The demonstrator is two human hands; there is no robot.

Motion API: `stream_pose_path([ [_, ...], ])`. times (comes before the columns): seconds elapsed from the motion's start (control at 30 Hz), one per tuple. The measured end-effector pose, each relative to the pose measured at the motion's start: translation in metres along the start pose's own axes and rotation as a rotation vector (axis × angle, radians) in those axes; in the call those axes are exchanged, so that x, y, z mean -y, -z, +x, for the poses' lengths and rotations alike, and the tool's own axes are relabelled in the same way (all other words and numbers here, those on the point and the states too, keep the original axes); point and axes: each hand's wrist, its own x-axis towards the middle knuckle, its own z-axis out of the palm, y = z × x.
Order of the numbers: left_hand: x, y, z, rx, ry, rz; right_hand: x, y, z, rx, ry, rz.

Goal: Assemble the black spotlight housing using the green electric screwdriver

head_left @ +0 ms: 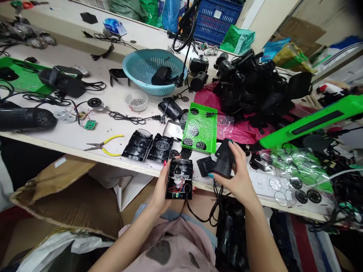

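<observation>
My left hand [161, 186] is closed around an open black housing half [179, 175] with red wires and a small circuit board inside. A black power cord [202, 219] runs from its lower end and hangs over my lap. To the right, my right hand [239, 175] grips a black housing cover [224, 159] between thumb and fingers, its smooth outer side up. The two parts are apart. Beyond my left hand lie two more open housing halves [138, 145], each with a round honeycomb lens. A black bracket [204, 166] rests at the table edge beside the cover.
A green perforated tray [200, 128] holds lenses and black discs. Behind it stand a blue colander [154, 71] and a tub of screws [136, 101]. Yellow-handled pliers [104, 145] lie left. Black lamps [249, 83] pile up at right, near clear lenses [280, 198] and a green bar [312, 121].
</observation>
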Motion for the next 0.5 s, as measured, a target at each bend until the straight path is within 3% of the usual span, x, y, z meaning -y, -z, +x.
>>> stream_pose_path([
  [0.13,-0.002,0.001,-0.003,0.017,0.002,0.030,-0.003,-0.001,0.041,0.174,0.130,-0.306],
  [0.3,-0.002,-0.001,-0.011,0.054,0.030,0.018,-0.009,-0.018,0.072,0.417,0.219,-0.460],
  [0.4,0.000,0.000,-0.013,0.040,0.057,-0.006,-0.003,-0.018,0.071,0.419,0.236,-0.484],
  [0.5,0.001,0.002,-0.013,0.029,0.074,-0.011,0.017,-0.010,0.055,0.290,0.295,-0.308],
])
